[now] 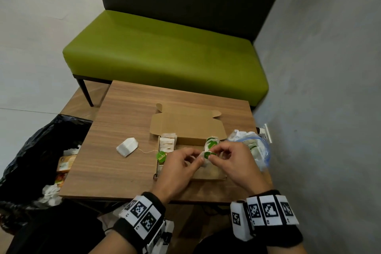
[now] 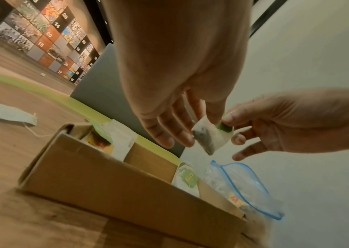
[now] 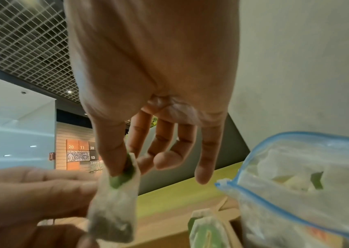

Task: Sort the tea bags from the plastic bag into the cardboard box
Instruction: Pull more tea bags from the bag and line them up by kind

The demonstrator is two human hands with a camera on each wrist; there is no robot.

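Both hands hold one white tea bag (image 1: 204,158) with a green tag above the open cardboard box (image 1: 208,175). My left hand (image 1: 181,166) pinches the bag's left side; in the left wrist view the tea bag (image 2: 210,136) hangs from the fingertips. My right hand (image 1: 228,160) pinches the green tag (image 3: 120,178) between thumb and forefinger. Inside the box, white tea bags (image 1: 167,142) stand at the left end and green-tagged ones (image 1: 211,142) at the right end. The clear plastic bag (image 1: 257,150) with a blue zip lies right of the box, holding more tea bags.
A loose tea bag (image 1: 127,146) lies on the wooden table (image 1: 115,121) left of the box, its string running to a green tag (image 1: 161,156) at the box edge. A black rubbish bag (image 1: 31,150) sits on the floor left. A green bench (image 1: 165,51) stands behind.
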